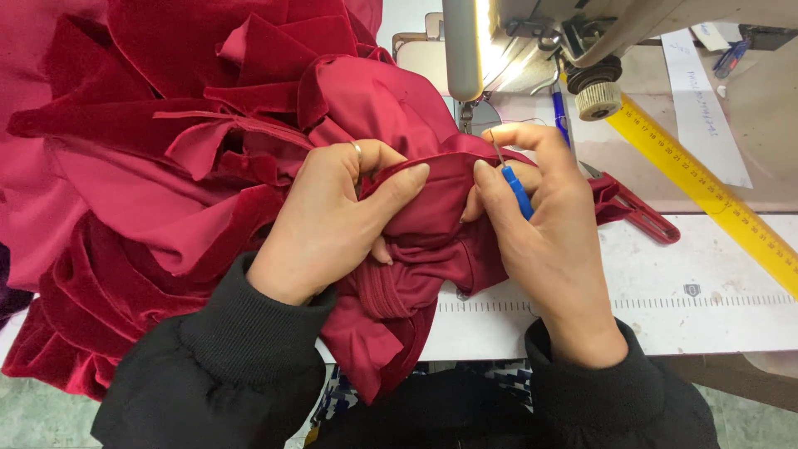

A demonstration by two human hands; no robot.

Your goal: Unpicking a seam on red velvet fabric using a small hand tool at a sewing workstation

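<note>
A large crimson garment [166, 150] of velvet and satin lies bunched over the sewing table [715, 283], spilling off to the left. My left hand [332, 216], a ring on one finger, pinches a folded satin edge of it near the middle. My right hand [549, 233] presses the same fold from the right and holds a blue-handled seam ripper [517, 189], its thin metal tip pointing up toward the machine's needle area. Both of my sleeves are black.
A white sewing machine [474, 50] stands just behind my hands, its lamp lit. A yellow ruler [706, 187] lies diagonally on the right, next to a white paper strip [706, 108]. A red piece [640, 212] juts out right of the fabric. A measuring scale runs along the table's front.
</note>
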